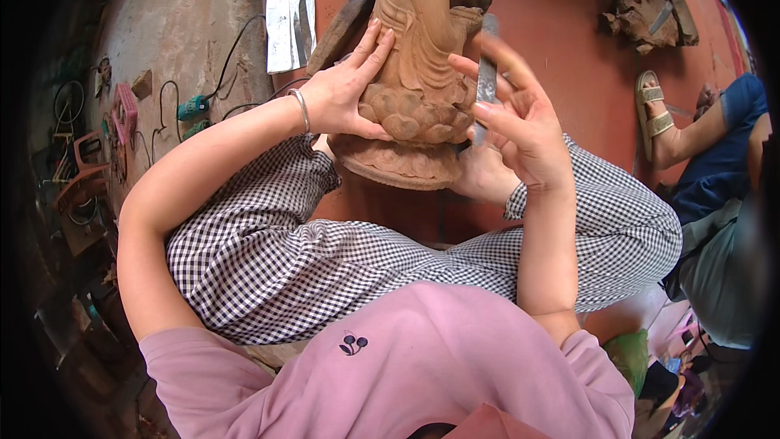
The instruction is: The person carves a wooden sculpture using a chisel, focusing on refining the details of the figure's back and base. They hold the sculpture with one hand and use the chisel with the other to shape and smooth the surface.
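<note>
A carved wooden statue (414, 41) of a seated robed figure on a lotus base stands upright on the floor between my feet. My left hand (345, 89) lies against its left side, fingers spread over the robe and thumb on the lotus petals; it does not wrap round the wood. Close to the statue's right side, my right hand (520, 114) pinches a flat grey metal strip (486, 81), file-like in shape, between thumb and fingers. The strip points roughly up and down along the statue; some of the fingers are blurred, and I cannot tell whether it touches the wood.
A white paper with a dark blade (302, 28) lies to the left, near a dark wooden piece (345, 28) leaning behind the statue. Cables and a green power tool (193, 107) lie farther left. A rough wood chunk (650, 20) and another person's sandalled foot (656, 118) are at right.
</note>
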Motion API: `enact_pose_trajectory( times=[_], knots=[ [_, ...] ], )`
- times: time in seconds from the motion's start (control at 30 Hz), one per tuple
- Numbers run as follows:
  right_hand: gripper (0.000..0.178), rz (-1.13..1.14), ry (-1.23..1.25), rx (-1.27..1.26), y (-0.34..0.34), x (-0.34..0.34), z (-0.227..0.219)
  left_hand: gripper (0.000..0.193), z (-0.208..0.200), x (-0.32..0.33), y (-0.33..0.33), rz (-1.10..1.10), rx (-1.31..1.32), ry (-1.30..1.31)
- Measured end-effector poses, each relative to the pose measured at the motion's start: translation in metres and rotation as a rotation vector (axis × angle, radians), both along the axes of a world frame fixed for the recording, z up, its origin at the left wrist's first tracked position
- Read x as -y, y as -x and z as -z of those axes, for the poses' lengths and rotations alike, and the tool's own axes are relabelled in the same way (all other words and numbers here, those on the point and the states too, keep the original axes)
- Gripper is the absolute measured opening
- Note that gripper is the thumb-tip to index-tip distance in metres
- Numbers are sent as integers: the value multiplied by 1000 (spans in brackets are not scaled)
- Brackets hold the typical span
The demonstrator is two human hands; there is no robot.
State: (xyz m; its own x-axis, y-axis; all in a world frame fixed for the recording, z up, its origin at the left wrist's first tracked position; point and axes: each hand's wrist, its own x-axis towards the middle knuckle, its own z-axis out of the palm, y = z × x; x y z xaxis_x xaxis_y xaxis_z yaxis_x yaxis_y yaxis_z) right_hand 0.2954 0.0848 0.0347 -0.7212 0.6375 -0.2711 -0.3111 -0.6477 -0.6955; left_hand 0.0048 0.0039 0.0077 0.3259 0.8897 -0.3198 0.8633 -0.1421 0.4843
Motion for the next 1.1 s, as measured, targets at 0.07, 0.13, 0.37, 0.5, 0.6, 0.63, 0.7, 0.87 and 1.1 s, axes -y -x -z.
enact_pose_trajectory(
  times=[0.07, 0.13, 0.37, 0.5, 0.6, 0.63, 0.7, 0.87, 1.1],
  knots=[
    [78, -36, 102, -134, -2, 1, -3, 143, -3, -1, -2, -6, -19, 14],
    [61, -33, 64, -190, -2, 3, -1, 143, -2, 0, -2, 1, -27, 3],
    [22, 194, -238, 222, 11, 3, 25, 143, -1, -1, -1, 13, -20, -19],
    [19, 225, -539, 506, 20, 6, 41, 143, -2, 2, 0, 11, -32, -16],
    [20, 272, -720, 622, 27, 6, 59, 143, -1, 2, 0, 20, -28, -39],
    [22, 262, -757, 660, 29, 5, 60, 143, -1, 2, 0, 20, -25, -39],
    [33, 244, -657, 691, 31, 1, 58, 142, 0, 1, 0, 20, -20, -42],
    [44, 225, -606, 738, 37, -2, 51, 141, 2, 2, 0, 22, -8, -67],
    [35, 145, -472, 652, 33, -12, 56, 141, -3, 1, -1, -5, -1, -11]
  ],
)
